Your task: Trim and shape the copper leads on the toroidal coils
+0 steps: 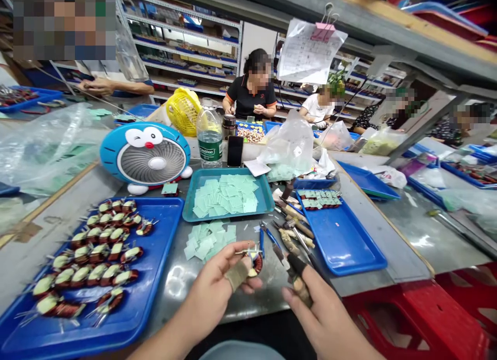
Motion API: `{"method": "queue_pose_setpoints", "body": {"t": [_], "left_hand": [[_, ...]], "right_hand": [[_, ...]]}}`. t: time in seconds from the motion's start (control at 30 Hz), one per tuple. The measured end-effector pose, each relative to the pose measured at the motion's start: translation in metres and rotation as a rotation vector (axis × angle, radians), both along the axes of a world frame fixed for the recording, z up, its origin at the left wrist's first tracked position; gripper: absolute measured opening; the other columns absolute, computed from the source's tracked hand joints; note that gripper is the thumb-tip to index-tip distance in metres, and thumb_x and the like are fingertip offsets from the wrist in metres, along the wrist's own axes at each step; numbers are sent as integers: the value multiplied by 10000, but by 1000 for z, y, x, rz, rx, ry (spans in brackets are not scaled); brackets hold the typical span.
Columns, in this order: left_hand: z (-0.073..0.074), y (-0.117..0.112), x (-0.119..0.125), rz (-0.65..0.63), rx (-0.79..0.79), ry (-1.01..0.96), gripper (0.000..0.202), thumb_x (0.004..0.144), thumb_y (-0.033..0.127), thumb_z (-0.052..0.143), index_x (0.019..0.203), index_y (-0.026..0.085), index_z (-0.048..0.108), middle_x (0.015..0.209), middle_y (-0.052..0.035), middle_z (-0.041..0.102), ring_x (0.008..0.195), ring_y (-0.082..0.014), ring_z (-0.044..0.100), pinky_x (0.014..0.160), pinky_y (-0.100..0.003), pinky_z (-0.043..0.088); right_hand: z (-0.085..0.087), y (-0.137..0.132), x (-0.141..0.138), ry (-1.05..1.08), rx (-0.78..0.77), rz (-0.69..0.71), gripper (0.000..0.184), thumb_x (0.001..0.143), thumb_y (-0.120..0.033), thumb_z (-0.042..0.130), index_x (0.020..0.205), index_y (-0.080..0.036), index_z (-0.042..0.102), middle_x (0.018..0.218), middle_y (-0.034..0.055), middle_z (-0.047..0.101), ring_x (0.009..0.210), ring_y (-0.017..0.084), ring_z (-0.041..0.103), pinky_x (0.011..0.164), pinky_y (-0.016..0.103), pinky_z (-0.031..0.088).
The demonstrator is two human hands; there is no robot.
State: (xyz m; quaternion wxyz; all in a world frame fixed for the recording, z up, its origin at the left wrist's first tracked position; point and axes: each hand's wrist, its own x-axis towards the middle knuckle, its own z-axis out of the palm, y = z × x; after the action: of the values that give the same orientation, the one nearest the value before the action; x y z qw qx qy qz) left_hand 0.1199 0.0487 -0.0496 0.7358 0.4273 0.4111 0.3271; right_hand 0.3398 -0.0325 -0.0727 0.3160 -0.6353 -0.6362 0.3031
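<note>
My left hand, a tan wrap on its thumb, grips a small copper-wound toroid coil with its leads upward. In my right hand, one finger covered in black, is a wooden-handled tool with a flat metal blade pointing toward the coil; its exact kind is unclear. Blade and coil are apart. Just beyond my left hand lie loose pale green squares. More of them fill a teal tray. Rows of similar coils sit in the blue tray at left.
At right, another blue tray holds coils with green squares. Pliers and wooden-handled tools lie between the trays. Behind stand a blue cartoon-faced fan, a water bottle and a phone. Several people work beyond.
</note>
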Motion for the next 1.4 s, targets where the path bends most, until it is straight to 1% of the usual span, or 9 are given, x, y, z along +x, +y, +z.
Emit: {"method": "queue_pose_setpoints", "body": {"t": [0.2,0.37,0.47,0.63,0.77,0.93,1.07,1.2,1.4], "left_hand": [[7,-2,1,21,-132,-219,539,909,398,646,1382,243,439,993,-51,663,715,-122,655,669,-231,488],[3,-3,3,45,-121,-320,468,948,352,600,1367,227,434,939,-39,656,712,-92,610,696,-210,483],[-3,-3,2,24,-176,-441,455,973,351,557,1389,230,417,1006,-70,674,683,-68,584,666,-188,468],[-8,-4,0,-21,-249,-572,515,957,364,591,1419,244,398,899,-52,682,614,-43,573,668,-173,466],[-11,-3,-2,0,-275,-579,585,905,393,674,1410,272,406,869,-34,673,754,-98,651,727,-191,491],[-12,1,-1,62,-62,-367,454,923,415,642,1316,236,500,926,-31,682,675,-65,600,713,-194,499],[-5,1,3,85,130,-23,478,910,445,656,1312,208,552,1090,-67,700,904,-141,672,843,-235,556],[-5,-3,5,56,240,127,520,923,461,623,1375,220,534,1356,-114,635,1221,-224,632,1054,-319,531],[-12,-3,-3,-5,423,390,495,955,393,565,1430,261,520,1409,-105,621,1279,-245,621,1105,-356,509]], "right_hand": [[8,11,-51,665,58,-212,414,930,-460,663,1265,-230,582,1117,58,697,1043,211,664,973,310,505],[15,28,-76,984,30,-165,392,897,-433,721,1203,-237,572,1103,53,714,946,212,685,873,338,551],[17,32,-83,1052,22,-123,391,886,-390,747,1196,-248,557,1033,34,713,907,206,687,836,336,558],[25,28,-96,1067,47,-198,541,808,-364,815,1260,-237,546,1077,48,722,952,225,694,867,351,555],[25,27,-101,1056,54,-239,626,774,-378,835,1295,-233,519,1149,62,711,1039,249,678,936,377,533],[15,33,-89,951,62,-238,422,861,-412,767,1183,-223,571,1061,52,730,970,226,690,906,352,531],[10,42,-82,1054,-8,-280,452,859,-438,774,1193,-232,550,1129,63,728,1005,227,695,874,336,546],[10,49,-86,1254,-84,-318,563,792,-396,839,1233,-253,518,1081,34,725,954,209,693,827,317,544],[12,53,-88,1388,-170,-317,503,754,-310,862,1138,-232,545,842,-31,685,718,132,628,714,251,504]]}}
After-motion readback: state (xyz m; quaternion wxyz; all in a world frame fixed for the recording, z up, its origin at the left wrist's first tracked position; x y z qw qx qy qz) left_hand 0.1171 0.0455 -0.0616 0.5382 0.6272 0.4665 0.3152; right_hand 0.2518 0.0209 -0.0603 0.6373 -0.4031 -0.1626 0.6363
